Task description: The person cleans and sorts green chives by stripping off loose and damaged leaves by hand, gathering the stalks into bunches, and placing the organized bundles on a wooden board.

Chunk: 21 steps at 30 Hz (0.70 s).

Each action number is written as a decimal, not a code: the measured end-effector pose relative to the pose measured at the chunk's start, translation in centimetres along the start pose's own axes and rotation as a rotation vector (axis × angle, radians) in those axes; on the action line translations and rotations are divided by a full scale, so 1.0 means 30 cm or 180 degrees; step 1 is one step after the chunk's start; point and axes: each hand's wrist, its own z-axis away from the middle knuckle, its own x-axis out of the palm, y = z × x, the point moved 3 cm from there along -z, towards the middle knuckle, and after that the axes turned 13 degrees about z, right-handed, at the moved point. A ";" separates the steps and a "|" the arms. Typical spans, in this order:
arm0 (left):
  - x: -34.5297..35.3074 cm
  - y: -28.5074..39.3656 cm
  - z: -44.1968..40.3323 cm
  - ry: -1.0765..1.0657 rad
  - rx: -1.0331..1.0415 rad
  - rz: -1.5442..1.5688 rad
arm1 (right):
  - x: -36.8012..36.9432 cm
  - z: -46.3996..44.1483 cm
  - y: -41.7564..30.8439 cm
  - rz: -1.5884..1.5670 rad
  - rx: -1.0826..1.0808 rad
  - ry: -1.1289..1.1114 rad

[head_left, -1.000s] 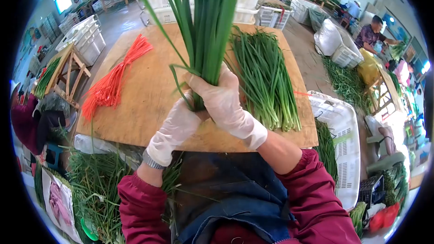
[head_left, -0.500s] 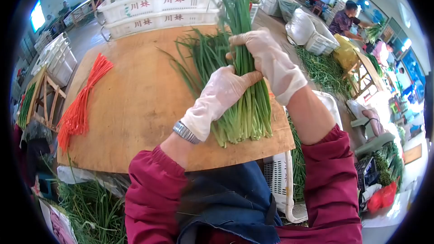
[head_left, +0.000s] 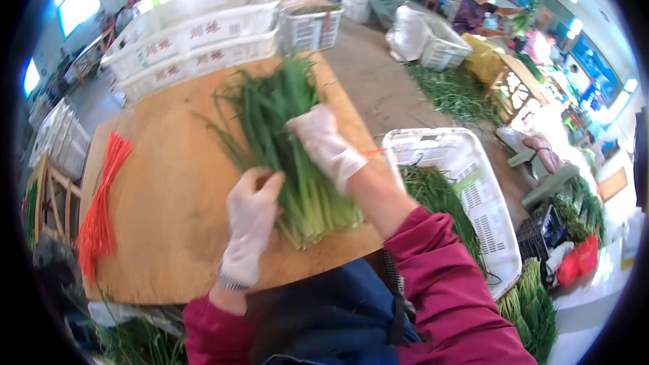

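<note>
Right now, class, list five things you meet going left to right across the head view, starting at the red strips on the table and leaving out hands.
Red strips, bunch of green leaves, white crate beside the table, black crate, red bag.

Both forearms reach forward from the body, dark red sleeves [head_left: 453, 277] ending short of the wrists. Left hand [head_left: 253, 206] nearer the body, loosely curled, thumb and fingers bent toward each other; metal-banded watch [head_left: 232, 282] at the left wrist [head_left: 228, 296]. Right hand [head_left: 323, 140] farther forward, fingers bent inward, back of hand up; bare right forearm [head_left: 384, 197] slants out to the right. Hands apart, both in thin whitish gloves. Finger detail slightly blurred.
</note>
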 end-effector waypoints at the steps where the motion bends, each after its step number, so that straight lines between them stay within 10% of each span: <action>1: -0.048 -0.056 -0.009 0.0079 0.0102 -0.0154 | 0.040 -0.020 0.045 -0.0057 -0.0117 0.0134; 13: -0.016 -0.146 0.041 -0.0076 0.0296 -0.1579 | 0.074 -0.002 0.046 0.1019 -0.0839 0.0953; 21: -0.108 -0.213 -0.012 -0.0020 0.0367 -0.0826 | 0.062 -0.019 0.046 0.0984 -0.0779 0.0645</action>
